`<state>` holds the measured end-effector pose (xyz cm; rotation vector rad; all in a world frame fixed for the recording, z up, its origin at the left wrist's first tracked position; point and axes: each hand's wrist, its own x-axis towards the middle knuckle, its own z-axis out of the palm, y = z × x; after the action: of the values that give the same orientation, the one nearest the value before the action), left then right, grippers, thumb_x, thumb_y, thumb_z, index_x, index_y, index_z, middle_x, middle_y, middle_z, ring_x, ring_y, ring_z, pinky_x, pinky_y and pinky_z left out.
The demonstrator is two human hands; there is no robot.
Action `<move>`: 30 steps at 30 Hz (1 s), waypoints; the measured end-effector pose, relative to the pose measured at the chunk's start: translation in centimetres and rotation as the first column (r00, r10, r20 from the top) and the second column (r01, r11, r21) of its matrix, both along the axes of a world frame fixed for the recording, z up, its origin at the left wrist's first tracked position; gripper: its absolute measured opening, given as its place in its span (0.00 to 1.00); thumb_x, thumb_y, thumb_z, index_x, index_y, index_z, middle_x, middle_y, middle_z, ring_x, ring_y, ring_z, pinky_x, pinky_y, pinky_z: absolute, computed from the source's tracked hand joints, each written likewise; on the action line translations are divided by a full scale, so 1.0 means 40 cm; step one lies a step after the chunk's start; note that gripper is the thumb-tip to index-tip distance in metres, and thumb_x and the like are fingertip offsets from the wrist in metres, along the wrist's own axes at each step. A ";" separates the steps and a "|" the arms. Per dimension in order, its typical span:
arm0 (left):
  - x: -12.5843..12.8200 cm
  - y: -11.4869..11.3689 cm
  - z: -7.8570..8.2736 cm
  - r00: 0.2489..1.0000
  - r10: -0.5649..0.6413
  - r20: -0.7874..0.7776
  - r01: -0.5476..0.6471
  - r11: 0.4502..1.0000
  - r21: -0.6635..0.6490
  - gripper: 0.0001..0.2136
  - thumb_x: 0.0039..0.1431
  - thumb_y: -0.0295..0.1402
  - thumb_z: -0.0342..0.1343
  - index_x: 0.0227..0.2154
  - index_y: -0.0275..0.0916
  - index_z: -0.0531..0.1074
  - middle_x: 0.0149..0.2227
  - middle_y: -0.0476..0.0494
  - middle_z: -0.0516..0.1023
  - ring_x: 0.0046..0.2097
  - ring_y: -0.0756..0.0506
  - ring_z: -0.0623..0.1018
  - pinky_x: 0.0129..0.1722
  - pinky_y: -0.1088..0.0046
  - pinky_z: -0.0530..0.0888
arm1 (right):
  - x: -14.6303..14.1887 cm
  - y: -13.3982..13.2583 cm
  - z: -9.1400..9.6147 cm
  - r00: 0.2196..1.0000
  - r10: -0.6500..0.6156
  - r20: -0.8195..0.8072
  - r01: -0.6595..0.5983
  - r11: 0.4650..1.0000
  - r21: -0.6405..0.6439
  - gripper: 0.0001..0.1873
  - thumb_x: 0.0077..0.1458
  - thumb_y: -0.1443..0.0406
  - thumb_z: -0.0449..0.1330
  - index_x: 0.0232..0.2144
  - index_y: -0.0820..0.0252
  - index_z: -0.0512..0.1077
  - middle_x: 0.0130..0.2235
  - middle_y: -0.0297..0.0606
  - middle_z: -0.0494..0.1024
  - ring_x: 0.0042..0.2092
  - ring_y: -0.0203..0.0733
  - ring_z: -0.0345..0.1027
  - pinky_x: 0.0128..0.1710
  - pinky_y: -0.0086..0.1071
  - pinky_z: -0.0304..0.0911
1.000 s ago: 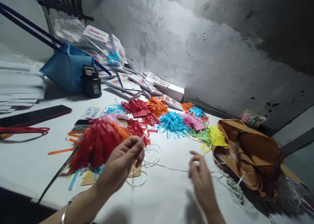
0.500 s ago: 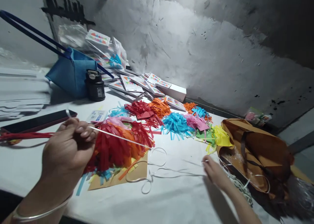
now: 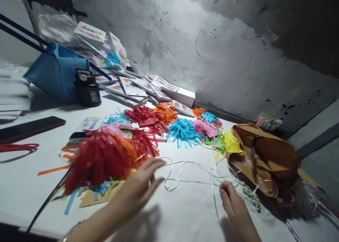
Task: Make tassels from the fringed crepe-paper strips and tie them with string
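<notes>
A thin white ribbon (image 3: 190, 181) lies in loose loops across the white table between my two hands. My left hand (image 3: 147, 176) reaches over the table beside the loops, thumb and fingers apart; a strand passes close to its fingertips. My right hand (image 3: 233, 201) has its fingers closed together, with a strand running to the fingertips. Left of the ribbon is a heap of red tissue-paper tassels (image 3: 99, 157) mixed with orange and other colours. Blue tassels (image 3: 185, 130), pink tassels (image 3: 208, 128) and yellow tassels (image 3: 233, 142) form a row behind.
An open brown bag (image 3: 280, 153) stands at the right, close to my right hand. Printed white packets (image 3: 132, 86) are piled at the back. A black bottle (image 3: 87, 88), a blue bag (image 3: 62, 72) and a phone (image 3: 31, 127) are on the left.
My left hand has come down and right from its raised grip, and the strand it pulled taut now hangs slack in loops. My right hand stays close to the bag. The view has shifted.
</notes>
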<state>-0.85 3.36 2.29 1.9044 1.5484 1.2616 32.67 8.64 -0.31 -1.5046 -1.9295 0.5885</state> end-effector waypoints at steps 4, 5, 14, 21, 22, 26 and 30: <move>0.177 -0.058 -0.016 0.896 -0.410 0.169 0.440 0.868 -0.229 0.27 0.63 0.32 0.55 0.66 0.45 0.62 0.65 0.36 0.69 0.40 0.45 0.81 0.46 0.70 0.78 | -0.103 -0.087 -0.002 0.939 0.085 -0.332 -0.121 0.988 -0.090 0.19 0.66 0.47 0.50 0.35 0.55 0.66 0.24 0.26 0.64 0.25 0.34 0.59 0.24 0.27 0.55; 0.209 -0.065 -0.023 0.869 -0.427 0.251 0.485 0.836 -0.257 0.30 0.62 0.32 0.57 0.67 0.45 0.61 0.64 0.36 0.70 0.41 0.45 0.80 0.47 0.70 0.77 | -0.124 -0.106 0.001 0.903 0.062 -0.425 -0.121 0.986 -0.114 0.20 0.66 0.47 0.52 0.35 0.56 0.66 0.23 0.25 0.63 0.24 0.32 0.57 0.23 0.25 0.53; 0.284 -0.065 -0.094 0.850 -0.307 0.428 0.465 0.818 -0.337 0.12 0.62 0.37 0.56 0.43 0.39 0.80 0.35 0.43 0.82 0.35 0.45 0.75 0.37 0.71 0.71 | -0.187 -0.173 -0.015 0.485 -0.136 -0.864 -0.222 0.936 -0.272 0.22 0.60 0.45 0.62 0.37 0.54 0.62 0.22 0.19 0.60 0.18 0.24 0.45 0.17 0.19 0.42; 0.316 -0.094 -0.138 0.739 -0.347 0.578 0.584 0.758 -0.291 0.20 0.61 0.44 0.58 0.52 0.39 0.72 0.34 0.47 0.77 0.30 0.48 0.69 0.30 0.74 0.66 | -0.210 -0.175 -0.039 0.441 -0.208 -0.873 -0.044 0.967 -0.253 0.21 0.60 0.46 0.63 0.36 0.54 0.63 0.23 0.20 0.63 0.20 0.26 0.51 0.19 0.20 0.50; 0.312 -0.092 -0.135 0.764 -0.339 0.549 0.561 0.770 -0.305 0.17 0.64 0.45 0.55 0.48 0.39 0.74 0.31 0.48 0.75 0.30 0.48 0.68 0.31 0.74 0.66 | -0.210 -0.174 -0.038 0.449 -0.202 -0.870 -0.020 0.972 -0.236 0.21 0.60 0.46 0.62 0.36 0.54 0.63 0.23 0.21 0.64 0.20 0.26 0.51 0.19 0.20 0.50; 0.267 -0.071 -0.093 0.882 -0.234 0.410 0.387 0.855 -0.345 0.19 0.67 0.47 0.49 0.31 0.39 0.75 0.26 0.50 0.71 0.30 0.47 0.67 0.32 0.73 0.65 | -0.186 -0.168 -0.033 0.556 -0.237 -0.797 0.167 0.971 -0.172 0.21 0.60 0.46 0.62 0.37 0.56 0.67 0.23 0.24 0.68 0.20 0.27 0.54 0.19 0.20 0.50; 0.227 -0.053 -0.061 0.918 -0.147 0.369 0.280 0.898 -0.339 0.19 0.66 0.48 0.50 0.31 0.39 0.75 0.26 0.50 0.70 0.30 0.47 0.67 0.31 0.74 0.66 | -0.171 -0.191 -0.039 0.554 -0.322 -0.768 0.182 0.947 -0.266 0.24 0.53 0.45 0.67 0.33 0.57 0.69 0.21 0.26 0.71 0.18 0.29 0.61 0.14 0.21 0.52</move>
<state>8.21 1.23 -0.14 1.4721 1.2539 1.0249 25.82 1.01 -1.88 -1.2315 -0.9397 1.0822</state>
